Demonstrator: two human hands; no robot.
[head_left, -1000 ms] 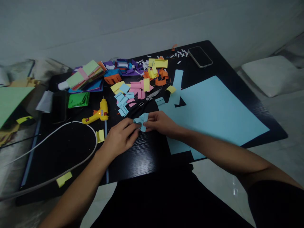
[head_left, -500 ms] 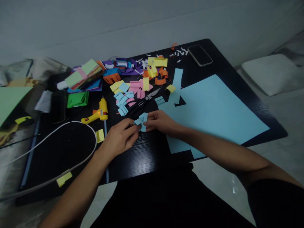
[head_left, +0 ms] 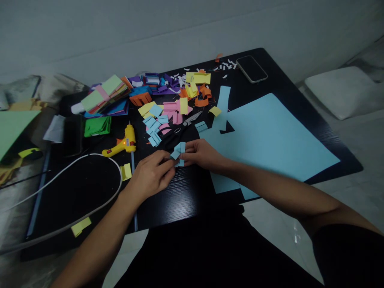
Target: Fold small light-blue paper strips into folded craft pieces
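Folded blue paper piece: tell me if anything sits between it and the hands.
Nothing visible does. The left hand and right hand both pinch the folded blue paper piece directly, just above the black table. The scissors lie behind it, apart.

Black table [head_left: 186, 196]: blue sheet [head_left: 270, 140], glue gun [head_left: 121, 145], scissors [head_left: 180, 129], phone [head_left: 251, 69].

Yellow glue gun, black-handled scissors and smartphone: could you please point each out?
Yellow glue gun [head_left: 124, 143], head view, on its body.
Black-handled scissors [head_left: 192, 119], head view, on the metal blades.
Smartphone [head_left: 251, 69], head view, on its dark screen.
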